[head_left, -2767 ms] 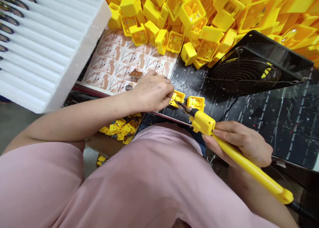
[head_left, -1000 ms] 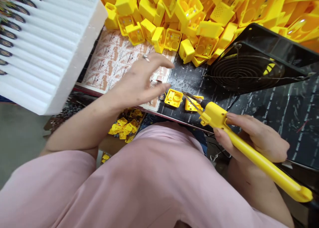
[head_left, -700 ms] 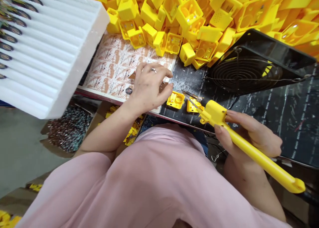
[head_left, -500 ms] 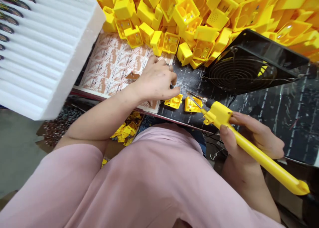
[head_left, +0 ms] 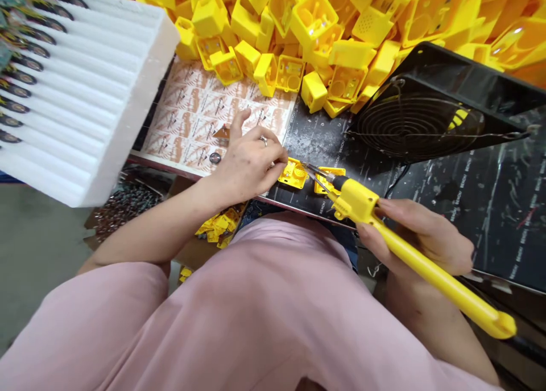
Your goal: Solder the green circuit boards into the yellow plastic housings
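My right hand grips a yellow-handled soldering iron with a thin metal guide beside its tip. The iron's tip reaches the right edge of a small open yellow plastic case on the black mat. At that case's left side, my left hand has thumb and forefinger brought together, with another finger raised. Whatever lies between those fingertips is too small to make out. A second open yellow case sits just right of the first, partly behind the iron.
Yellow cases are heaped along the back. A black fan stands at right. A white foam tray with wired round parts is at left. A printed sheet bears a small round dark part. Below is a box of yellow pieces.
My left hand has drawn back toward me and come down to the left case, its fingers pinching. The iron's tip has shifted left, from near the right case to the left one.
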Demonstrator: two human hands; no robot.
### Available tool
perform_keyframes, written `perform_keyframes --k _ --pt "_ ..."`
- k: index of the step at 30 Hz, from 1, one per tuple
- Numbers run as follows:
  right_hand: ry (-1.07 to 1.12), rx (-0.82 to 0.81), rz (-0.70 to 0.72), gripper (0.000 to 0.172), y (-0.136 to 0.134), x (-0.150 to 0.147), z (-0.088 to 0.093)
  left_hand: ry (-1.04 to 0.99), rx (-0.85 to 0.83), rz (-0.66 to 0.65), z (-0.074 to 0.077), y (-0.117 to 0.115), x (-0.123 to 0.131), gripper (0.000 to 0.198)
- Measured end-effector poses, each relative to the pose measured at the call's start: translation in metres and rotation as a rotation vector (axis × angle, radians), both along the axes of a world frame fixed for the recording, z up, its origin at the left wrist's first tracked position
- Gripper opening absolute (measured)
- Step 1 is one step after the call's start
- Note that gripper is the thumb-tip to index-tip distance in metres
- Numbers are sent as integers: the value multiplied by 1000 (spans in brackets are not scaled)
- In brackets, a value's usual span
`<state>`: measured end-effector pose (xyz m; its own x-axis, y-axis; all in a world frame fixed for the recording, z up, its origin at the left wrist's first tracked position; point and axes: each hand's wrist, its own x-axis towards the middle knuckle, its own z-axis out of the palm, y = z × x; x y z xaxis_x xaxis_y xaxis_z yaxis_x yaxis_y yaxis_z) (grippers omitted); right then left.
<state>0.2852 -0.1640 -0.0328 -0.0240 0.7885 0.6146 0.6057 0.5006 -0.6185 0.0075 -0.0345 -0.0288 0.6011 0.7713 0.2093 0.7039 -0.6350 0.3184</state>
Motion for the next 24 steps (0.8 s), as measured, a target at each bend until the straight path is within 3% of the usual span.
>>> perform_keyframes --k 2,6,11,17,21,24 --pt "-24 9 71 42 6 -6 6 25 10 -7 -1 1 2 26" --pt "-93 38 79 28 11 -10 9 68 33 -29 -2 5 5 25" --pt "-129 106 95 26 15 -14 8 110 55 -5 -1 4 8 29" --pt "-303 127 184 27 22 -16 19 137 -3 -47 2 8 9 26" --pt "-297 12 191 18 13 -8 24 139 15 -69 3 9 11 27" --pt "-196 -9 119 16 5 1 20 119 1 -63 3 8 11 27"
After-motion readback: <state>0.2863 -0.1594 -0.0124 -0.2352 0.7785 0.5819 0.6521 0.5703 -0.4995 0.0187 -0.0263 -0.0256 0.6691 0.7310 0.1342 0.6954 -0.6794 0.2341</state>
